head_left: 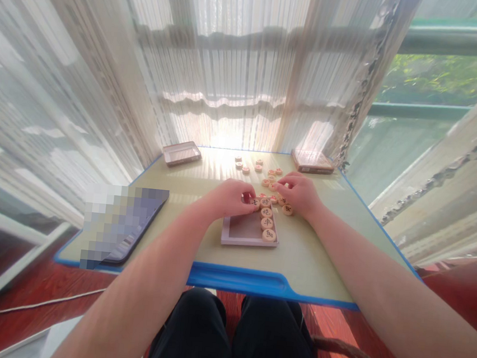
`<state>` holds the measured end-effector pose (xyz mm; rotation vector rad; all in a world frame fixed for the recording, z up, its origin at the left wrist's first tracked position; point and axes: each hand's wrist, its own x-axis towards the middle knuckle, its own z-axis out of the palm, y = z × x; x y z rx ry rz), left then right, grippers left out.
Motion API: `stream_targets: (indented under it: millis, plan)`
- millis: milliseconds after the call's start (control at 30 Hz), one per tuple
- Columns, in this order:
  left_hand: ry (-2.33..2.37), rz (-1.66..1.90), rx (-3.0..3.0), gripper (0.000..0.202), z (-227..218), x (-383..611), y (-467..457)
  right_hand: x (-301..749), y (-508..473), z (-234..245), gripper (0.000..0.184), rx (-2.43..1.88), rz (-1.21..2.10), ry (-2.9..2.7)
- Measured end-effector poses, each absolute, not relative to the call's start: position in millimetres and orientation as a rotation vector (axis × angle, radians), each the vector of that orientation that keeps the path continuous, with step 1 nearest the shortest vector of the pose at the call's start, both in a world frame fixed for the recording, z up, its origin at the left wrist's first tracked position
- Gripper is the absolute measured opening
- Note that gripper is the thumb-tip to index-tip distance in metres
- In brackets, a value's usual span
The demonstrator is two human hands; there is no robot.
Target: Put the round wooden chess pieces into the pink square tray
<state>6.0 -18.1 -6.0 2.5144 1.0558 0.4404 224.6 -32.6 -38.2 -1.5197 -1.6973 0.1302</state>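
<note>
A shallow open box [249,242] lies on the table in front of me. Black-marked xiangqi pieces stand in a column along its right side, among them one with a horse character [269,235]. My left hand [232,198] reaches over the box's far left part, its thumb and fingers closed on a xiangqi piece [254,203] at the far edge. Beyond the box, my right hand [300,192] pinches at a red-marked xiangqi piece [274,186] with its fingertips. Loose pieces lie around that hand, including a black-marked one [287,210] beneath it, partly covered.
The table [198,248] has a blue rim. An empty-looking box lid or tray [182,154] sits at the far left, another flat box [313,161] at the far right. Several loose pieces [258,168] lie toward the back. A partly blurred dark device [141,226] rests at left.
</note>
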Motion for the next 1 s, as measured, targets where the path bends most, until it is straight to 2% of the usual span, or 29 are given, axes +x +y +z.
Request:
stream_targets:
  millis: [133, 267, 400, 500, 667, 800, 1000]
  plan:
    - [1.046, 0.488, 2.471, 0.031, -6, 6, -16, 225, -35, -36, 0.021, -1.504, 0.130, -1.681]
    - [1.108, 0.767, 2.417, 0.021, -8, 6, -11, 221, -44, -32, 0.026, -1.479, 0.114, -1.720]
    - [1.241, 1.015, 2.283, 0.014, -14, 5, 1, 217, -41, -28, 0.027, -1.404, -0.109, -2.019]
    - [1.363, 1.130, 2.156, 0.014, -21, 4, 13, 214, -18, -21, 0.029, -1.462, -0.262, -2.248]
    - [1.506, 1.298, 2.038, 0.013, -33, 1, 33, 210, 49, -12, 0.045, -1.713, -0.202, -2.253]
    - [1.575, 1.353, 1.935, 0.012, -38, 0, 39, 210, 89, -20, 0.037, -1.836, -0.037, -2.214]
    - [1.625, 1.386, 1.825, 0.010, -39, -2, 41, 217, 93, -25, 0.030, -1.821, 0.001, -2.215]
